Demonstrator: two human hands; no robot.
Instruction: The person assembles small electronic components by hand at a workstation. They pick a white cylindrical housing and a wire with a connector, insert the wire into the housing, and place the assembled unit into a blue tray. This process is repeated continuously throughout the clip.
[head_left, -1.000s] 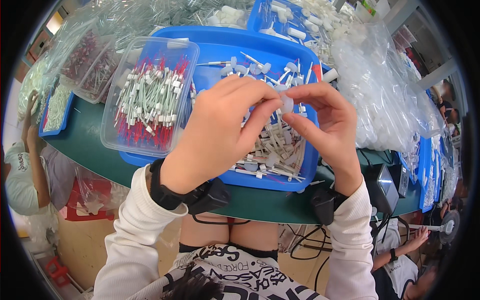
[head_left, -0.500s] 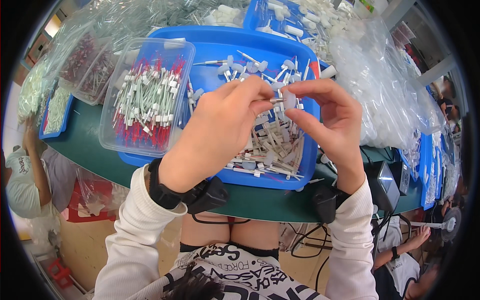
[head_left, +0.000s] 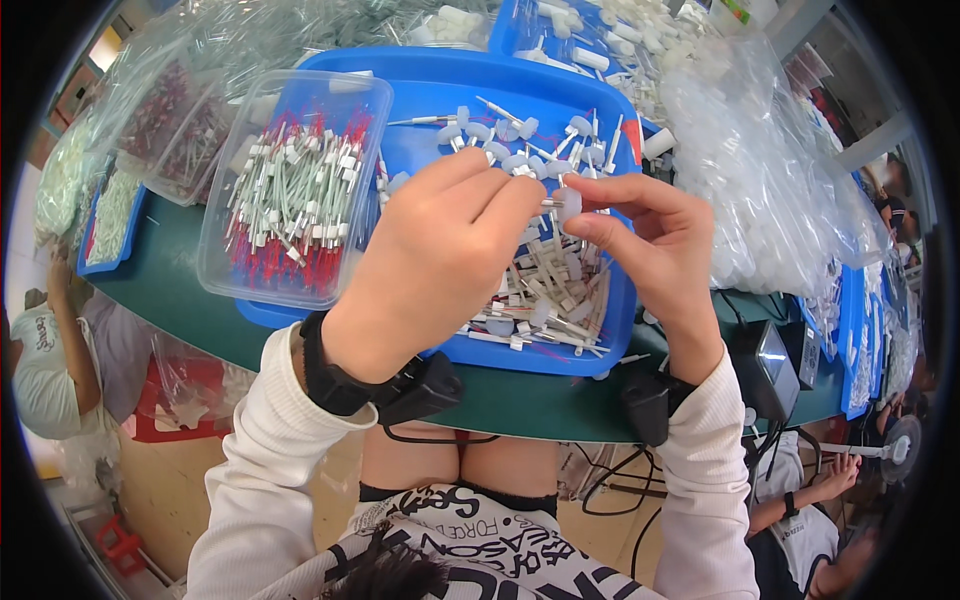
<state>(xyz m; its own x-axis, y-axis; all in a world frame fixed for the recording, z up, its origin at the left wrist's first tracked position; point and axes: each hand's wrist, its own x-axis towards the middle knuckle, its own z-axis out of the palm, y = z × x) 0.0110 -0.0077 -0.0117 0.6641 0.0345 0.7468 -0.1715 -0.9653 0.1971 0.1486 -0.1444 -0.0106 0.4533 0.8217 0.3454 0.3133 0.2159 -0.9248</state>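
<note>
Over the blue tray (head_left: 420,85), my left hand (head_left: 425,260) is closed in a pinch on a slim metal-ended stick (head_left: 548,203), most of it hidden by the fingers. From the right, my right hand (head_left: 660,240) pinches a round translucent white cap (head_left: 569,205) between thumb and forefinger. The cap sits against the stick's end; how deep the stick goes in cannot be seen. Below the hands lies a heap of white sticks (head_left: 555,290) with fine red wires. Several capped sticks (head_left: 510,127) rest in the tray's far part.
A clear plastic box (head_left: 215,265) full of white sticks with red wires stands at the tray's left. Clear bags of white parts (head_left: 740,190) lie to the right. A black device (head_left: 765,375) stands at the table's (head_left: 180,255) right edge. Other people sit on both sides.
The right thumb and forefinger have closed in around the cap and shifted slightly left. My left hand has turned a little, its knuckles now covering more of the stick.
</note>
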